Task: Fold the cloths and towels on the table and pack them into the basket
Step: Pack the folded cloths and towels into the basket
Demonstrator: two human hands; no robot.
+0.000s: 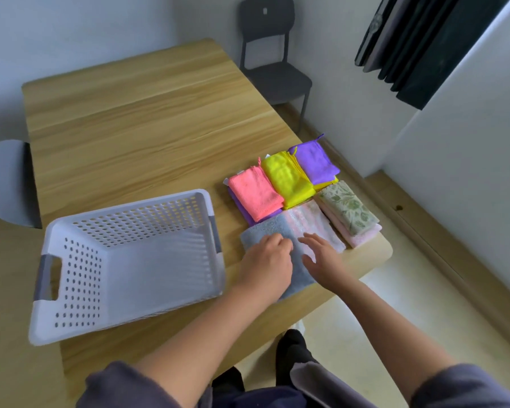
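A grey towel [299,270] lies folded near the table's front right edge, with a pale pink towel [309,220] beside and partly under it. My left hand [267,257] rests on the grey towel with its fingers curled down onto the fabric. My right hand [321,256] lies on it with fingers spread flat. Behind them sit folded cloths: a pink one [255,194] on a purple one, a yellow one [287,179], a purple one [315,161], and a green floral one [348,209] on a pink cloth. The white perforated basket [124,316] stands empty to the left.
The wooden table [130,119] stretches away behind the basket. A dark chair [273,57] stands at the far end and a grey chair [8,184] at the left side. The table's right edge lies close to the cloth stacks.
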